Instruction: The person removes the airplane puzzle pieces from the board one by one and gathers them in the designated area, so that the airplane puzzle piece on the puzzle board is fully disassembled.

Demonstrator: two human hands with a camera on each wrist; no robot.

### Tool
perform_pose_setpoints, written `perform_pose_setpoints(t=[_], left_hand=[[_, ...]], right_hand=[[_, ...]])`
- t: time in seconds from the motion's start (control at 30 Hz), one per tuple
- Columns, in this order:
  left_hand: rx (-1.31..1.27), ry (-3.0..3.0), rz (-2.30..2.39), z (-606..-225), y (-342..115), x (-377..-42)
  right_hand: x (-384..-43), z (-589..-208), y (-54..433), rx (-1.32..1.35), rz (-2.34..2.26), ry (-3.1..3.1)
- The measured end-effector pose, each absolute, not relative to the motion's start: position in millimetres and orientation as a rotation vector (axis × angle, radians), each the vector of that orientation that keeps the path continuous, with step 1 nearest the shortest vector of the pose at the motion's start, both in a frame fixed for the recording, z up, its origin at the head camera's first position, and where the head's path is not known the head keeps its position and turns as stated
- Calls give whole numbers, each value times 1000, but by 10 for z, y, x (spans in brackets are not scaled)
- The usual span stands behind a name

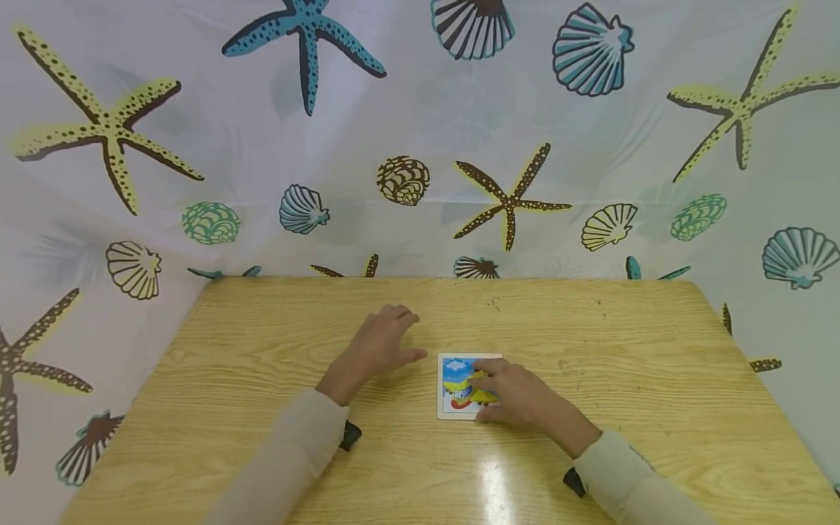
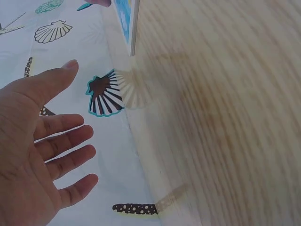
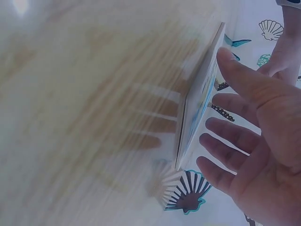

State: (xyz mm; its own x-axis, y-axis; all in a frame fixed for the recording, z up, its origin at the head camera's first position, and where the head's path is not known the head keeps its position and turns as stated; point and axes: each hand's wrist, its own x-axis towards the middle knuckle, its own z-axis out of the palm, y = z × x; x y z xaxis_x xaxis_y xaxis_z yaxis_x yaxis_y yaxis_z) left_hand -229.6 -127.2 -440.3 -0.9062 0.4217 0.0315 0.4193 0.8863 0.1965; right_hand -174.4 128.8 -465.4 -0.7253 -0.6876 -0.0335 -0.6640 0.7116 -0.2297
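A small square picture board (image 1: pixel 456 386) with a white border lies flat on the wooden table; it shows a yellow-and-red cartoon plane under a blue sky. My right hand (image 1: pixel 518 394) is over the board's right part and hides some of the picture. In the right wrist view, that hand's spread fingers (image 3: pixel 225 139) are beside the board (image 3: pixel 195 108), with the thumb tip close to its edge. To the left of the board my left hand (image 1: pixel 380 343) hovers with nothing in it, thumb and fingers apart. The left wrist view has this hand (image 2: pixel 42 146) with its palm showing and a corner of the board (image 2: pixel 127 21) above.
The wooden table (image 1: pixel 262 343) extends on all sides of the board. Behind it and at both sides hangs a white cloth (image 1: pixel 354 233) printed with starfish and shells. Black wrist straps (image 1: pixel 351 436) show at the sleeve cuffs.
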Motion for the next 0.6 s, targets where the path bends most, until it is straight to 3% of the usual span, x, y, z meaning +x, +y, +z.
perform_pose_setpoints(t=[0.6], left_hand=[[657,2889,354,-4576,-1079,-2327]], right_hand=[[-1742,-4699,1286,-1142,-292,2790]])
